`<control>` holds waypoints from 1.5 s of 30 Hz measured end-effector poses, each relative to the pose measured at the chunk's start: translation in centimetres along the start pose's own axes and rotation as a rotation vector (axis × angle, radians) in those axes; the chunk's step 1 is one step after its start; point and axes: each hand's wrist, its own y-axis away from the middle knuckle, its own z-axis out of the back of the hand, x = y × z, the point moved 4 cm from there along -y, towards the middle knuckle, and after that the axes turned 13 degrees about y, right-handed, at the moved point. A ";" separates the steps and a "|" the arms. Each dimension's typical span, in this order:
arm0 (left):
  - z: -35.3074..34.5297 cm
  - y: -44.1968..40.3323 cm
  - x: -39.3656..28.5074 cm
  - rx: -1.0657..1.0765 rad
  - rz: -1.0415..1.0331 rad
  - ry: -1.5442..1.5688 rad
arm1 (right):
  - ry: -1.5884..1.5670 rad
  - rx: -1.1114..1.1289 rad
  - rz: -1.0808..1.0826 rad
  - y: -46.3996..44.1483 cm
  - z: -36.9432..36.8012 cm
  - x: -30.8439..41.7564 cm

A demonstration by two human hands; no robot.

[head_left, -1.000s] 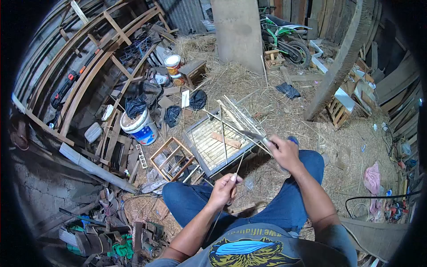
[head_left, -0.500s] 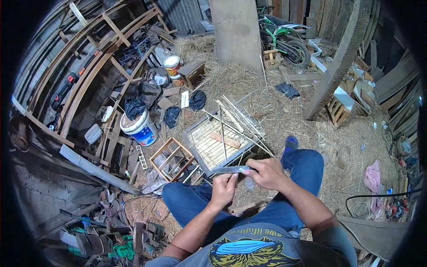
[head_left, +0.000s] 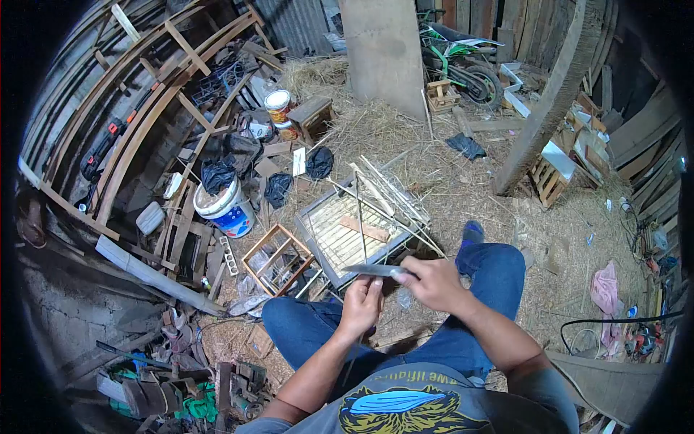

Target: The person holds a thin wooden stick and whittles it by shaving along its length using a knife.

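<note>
My right hand point(head_left: 436, 282) is closed around the handle of a knife point(head_left: 372, 270), its broad blade pointing left. Just below the blade, my left hand point(head_left: 361, 307) is pinched shut, thumb against the fingers. A thin pale strip point(head_left: 352, 362) runs down from that hand toward my lap, partly hidden by the wrist. Beyond both hands lies a dark-framed panel of pale slats point(head_left: 329, 242). On it rest a short flat piece of wood point(head_left: 365, 228) and several long thin sticks point(head_left: 387, 189).
A small wooden frame point(head_left: 278, 259) lies left of the panel, near a white-and-blue bucket point(head_left: 228, 211). A slanted wooden post point(head_left: 553, 101) rises at the right. Behind stands a green motorbike point(head_left: 463, 65). Straw and shavings cover the floor; scrap is piled along the left.
The knife blade has shifted slightly up, with my right hand moving a little. My left hand stays nearly in place, and the thin strip below it now shows more clearly.
</note>
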 end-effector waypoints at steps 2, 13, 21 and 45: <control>0.0 0.0 0.1 0.050 0.005 -0.015 | 0.020 0.046 0.068 0.1 -0.6 0.9; -0.7 1.9 -0.5 -0.052 -0.149 -0.104 | 0.027 0.013 -0.037 -0.1 0.9 -0.9; -0.3 1.3 -0.7 -0.023 -0.156 -0.133 | 0.048 0.095 0.065 0.5 -0.1 0.5; -0.9 2.7 -1.5 0.018 0.112 0.130 | 0.071 0.013 -0.082 0.1 0.6 -1.8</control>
